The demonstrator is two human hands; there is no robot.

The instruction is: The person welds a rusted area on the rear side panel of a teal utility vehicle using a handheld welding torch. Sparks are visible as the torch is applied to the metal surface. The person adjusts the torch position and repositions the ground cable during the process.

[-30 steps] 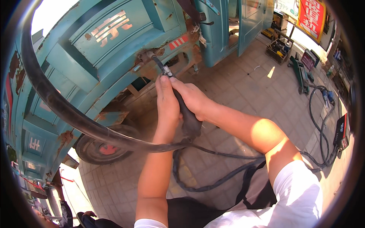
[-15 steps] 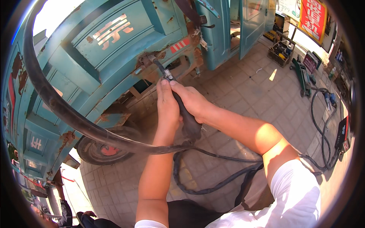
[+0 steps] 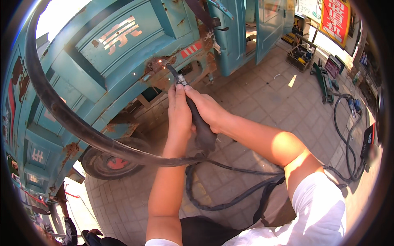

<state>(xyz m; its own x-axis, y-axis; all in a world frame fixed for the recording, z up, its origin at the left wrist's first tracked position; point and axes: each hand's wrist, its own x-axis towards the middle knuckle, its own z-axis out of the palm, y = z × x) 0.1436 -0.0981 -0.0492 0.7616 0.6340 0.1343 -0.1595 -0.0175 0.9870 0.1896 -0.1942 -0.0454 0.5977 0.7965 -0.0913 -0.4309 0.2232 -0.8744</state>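
Both my hands are wrapped round the black handle of a welding torch [image 3: 205,141], pointed up and away from me. My left hand [image 3: 179,107] closes on it from the left, and my right hand [image 3: 206,108] from the right, thumbs near the metal collar. The torch's bent neck [image 3: 171,71] reaches to a rusted patch [image 3: 154,68] on the lower edge of a teal truck bed [image 3: 123,65]. Small orange sparks [image 3: 160,61] glow at its tip. A thick black cable [image 3: 82,129] arcs from the upper left across my left forearm to the handle's rear.
Below the bed is a wheel [image 3: 117,162] with a red hub. Cables loop over the paving [image 3: 242,94] to a red-and-black box [image 3: 369,143] at right. A floor jack [image 3: 324,84] and a tool tray [image 3: 301,55] stand farther back. Another person [image 3: 72,231] is at lower left.
Sparks have appeared at the torch tip and beside the rusted patch. My hands keep their hold, and the view has shifted slightly.
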